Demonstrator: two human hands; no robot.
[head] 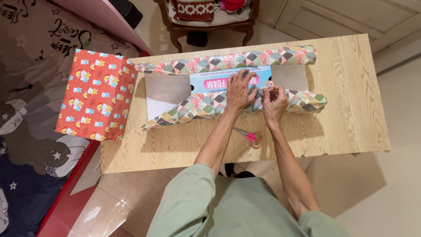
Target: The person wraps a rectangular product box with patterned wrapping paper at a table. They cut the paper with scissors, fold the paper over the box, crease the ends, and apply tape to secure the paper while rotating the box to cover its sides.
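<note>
A flat blue box (219, 81) lies on a sheet of diamond-patterned wrapping paper (197, 105) on the wooden table (342, 114). The paper's near flap is folded up over the box. My left hand (239, 92) presses flat on that flap. Just right of it, my right hand (274, 103) pinches a small roll of clear tape (269, 84) at the flap's edge. The paper's far edge curls into a roll (245, 59) behind the box.
Pink-handled scissors (251, 137) lie on the table near my forearms. A wrapped red box (96, 94) with small figures overhangs the table's left end, beside a patterned bed cover (26, 109). A wooden chair (206, 22) stands beyond the table.
</note>
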